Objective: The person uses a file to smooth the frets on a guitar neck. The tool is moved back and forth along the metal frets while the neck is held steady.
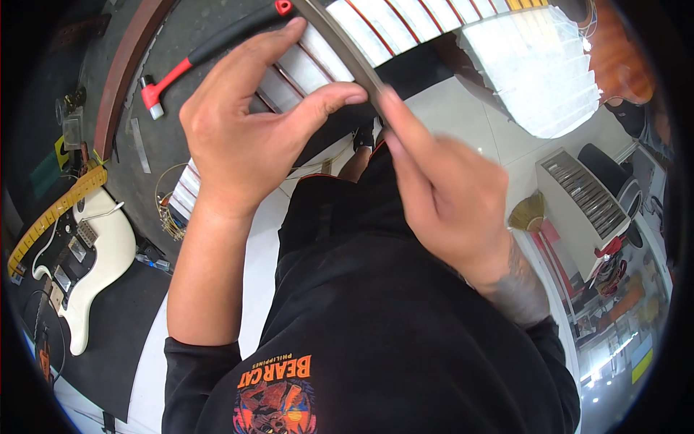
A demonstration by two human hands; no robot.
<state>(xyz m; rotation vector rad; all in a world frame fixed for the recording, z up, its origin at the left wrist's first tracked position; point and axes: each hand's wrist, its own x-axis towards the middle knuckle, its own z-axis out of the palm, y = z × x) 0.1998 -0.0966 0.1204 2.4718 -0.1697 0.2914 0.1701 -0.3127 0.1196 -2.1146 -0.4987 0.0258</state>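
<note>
A guitar neck [387, 29] lies across the top of the view, its fretboard covered in pale strips with thin reddish-brown fret lines between them. Across it runs a long, narrow dark grey file [334, 35]. My right hand [452, 195] grips the file's near end, index finger stretched along it; this hand is slightly blurred. My left hand [246, 123] rests over the neck with thumb and index finger spread wide, their tips beside the file. Its other fingers are mostly hidden. A guitar body [535, 69] covered in white sheeting adjoins the neck at the upper right.
Left on the dark bench [144, 195] lie a red and black hammer [173, 76], a curved brown strip [129, 65] and a white electric guitar [108, 246]. At right are an orange-brown guitar body [625, 54], a broom [528, 213] and a pale slatted box [582, 195].
</note>
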